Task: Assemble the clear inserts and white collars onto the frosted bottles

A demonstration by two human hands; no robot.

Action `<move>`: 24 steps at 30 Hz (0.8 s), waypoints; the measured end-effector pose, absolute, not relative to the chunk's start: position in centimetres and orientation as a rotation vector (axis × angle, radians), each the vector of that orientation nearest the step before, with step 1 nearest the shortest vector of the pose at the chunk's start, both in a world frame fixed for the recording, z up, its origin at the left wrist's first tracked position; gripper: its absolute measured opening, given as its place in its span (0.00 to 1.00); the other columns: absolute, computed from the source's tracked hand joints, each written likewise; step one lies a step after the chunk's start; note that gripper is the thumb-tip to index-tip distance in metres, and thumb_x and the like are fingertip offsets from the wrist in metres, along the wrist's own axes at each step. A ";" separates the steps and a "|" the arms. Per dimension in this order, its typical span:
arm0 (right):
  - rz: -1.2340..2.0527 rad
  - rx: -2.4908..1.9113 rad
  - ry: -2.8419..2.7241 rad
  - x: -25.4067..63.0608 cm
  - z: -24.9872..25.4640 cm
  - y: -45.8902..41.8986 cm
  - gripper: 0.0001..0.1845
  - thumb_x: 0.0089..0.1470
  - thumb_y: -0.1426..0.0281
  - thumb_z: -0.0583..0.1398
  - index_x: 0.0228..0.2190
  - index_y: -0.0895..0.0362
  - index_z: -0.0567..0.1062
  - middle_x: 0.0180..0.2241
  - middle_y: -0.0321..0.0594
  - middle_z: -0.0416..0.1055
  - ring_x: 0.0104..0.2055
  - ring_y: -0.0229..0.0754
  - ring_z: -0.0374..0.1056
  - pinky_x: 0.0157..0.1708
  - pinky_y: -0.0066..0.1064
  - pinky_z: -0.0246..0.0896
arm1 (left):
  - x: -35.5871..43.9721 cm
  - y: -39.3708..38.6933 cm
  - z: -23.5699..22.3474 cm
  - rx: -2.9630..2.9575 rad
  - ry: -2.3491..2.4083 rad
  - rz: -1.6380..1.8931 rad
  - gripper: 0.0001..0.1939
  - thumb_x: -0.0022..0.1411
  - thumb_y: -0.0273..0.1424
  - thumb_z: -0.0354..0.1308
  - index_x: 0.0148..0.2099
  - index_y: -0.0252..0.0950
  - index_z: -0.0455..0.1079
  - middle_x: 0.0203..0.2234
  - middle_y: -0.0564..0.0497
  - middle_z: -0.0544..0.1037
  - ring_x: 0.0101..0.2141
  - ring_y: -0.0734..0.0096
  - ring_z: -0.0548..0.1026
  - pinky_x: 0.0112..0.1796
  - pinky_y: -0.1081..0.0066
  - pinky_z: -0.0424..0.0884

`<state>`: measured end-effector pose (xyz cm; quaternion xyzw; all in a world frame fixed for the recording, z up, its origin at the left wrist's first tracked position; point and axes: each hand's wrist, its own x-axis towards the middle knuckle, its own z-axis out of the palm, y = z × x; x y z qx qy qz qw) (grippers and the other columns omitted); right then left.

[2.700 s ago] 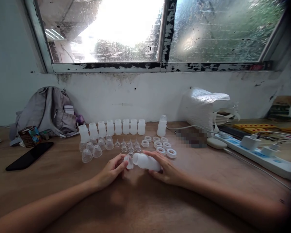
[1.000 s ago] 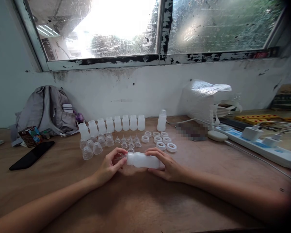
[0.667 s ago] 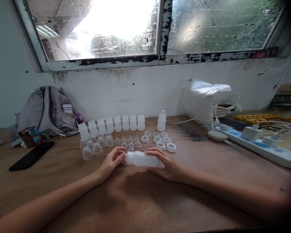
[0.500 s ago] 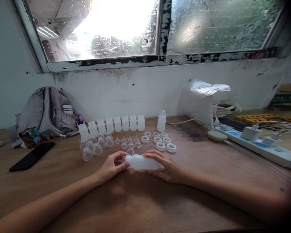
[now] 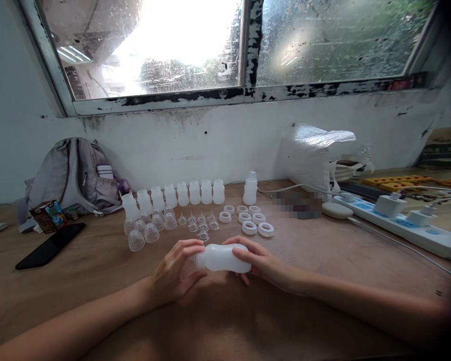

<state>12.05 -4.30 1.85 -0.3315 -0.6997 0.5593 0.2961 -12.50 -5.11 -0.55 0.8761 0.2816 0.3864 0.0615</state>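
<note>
White, cloudy plastic forms the bottle (image 5: 223, 258) between your two hands, lying on its side a little above the counter (image 5: 97, 271), its neck toward your left and its base toward your right. By the look of it, you are at the step of fitting or checking a top at the bottle's mouth. Some faint, clear shape shows inside the curl of your left hand (image 5: 169, 273), too blurred to name. Your next move would seem to call for a steady hold on the body, with whatever sits at the neck kept square to the mouth; the soft-looking wall may give if you squeeze hard.

Your right hand (image 5: 257, 260) grips the base end, fingers wrapped along its upper and near side. At the other end, your left fingers arch over the neck, tips close against its upper edge, thumb spread below; whether they truly clasp it, you cannot tell from this angle. So the bottle spans the gap from one palm to the other.

Just beyond your hands lie clear teats (image 5: 203, 234), with white rings (image 5: 265, 229) to their right and clear caps (image 5: 136, 241) to their left. Behind them stand a row of open bottles (image 5: 194, 192) and, apart, one capped bottle (image 5: 250, 189).
</note>
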 end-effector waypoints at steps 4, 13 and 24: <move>0.628 -0.611 -2.254 12.6 1.3 -4.7 0.19 0.51 0.67 0.57 0.46 0.54 0.63 0.45 0.45 0.62 0.47 0.43 0.61 0.42 0.34 0.62 | -12.4 -5.0 0.4 2.507 0.980 0.960 0.29 0.54 0.36 0.56 0.56 0.37 0.51 0.47 0.42 0.66 0.45 0.61 0.66 0.44 0.63 0.65; 0.300 -0.546 -2.275 12.7 0.9 -4.5 0.22 0.48 0.66 0.60 0.46 0.53 0.64 0.46 0.46 0.64 0.49 0.44 0.61 0.46 0.36 0.61 | -12.4 -5.4 0.9 2.374 1.078 0.824 0.21 0.55 0.39 0.54 0.49 0.38 0.60 0.37 0.48 0.71 0.34 0.68 0.69 0.34 0.71 0.68; 0.592 -0.709 -2.246 12.3 1.5 -5.0 0.19 0.48 0.63 0.59 0.42 0.56 0.64 0.37 0.42 0.67 0.36 0.39 0.66 0.33 0.28 0.63 | -12.5 -5.5 0.6 2.540 1.045 0.820 0.23 0.55 0.38 0.54 0.52 0.38 0.59 0.36 0.47 0.70 0.34 0.67 0.68 0.37 0.68 0.66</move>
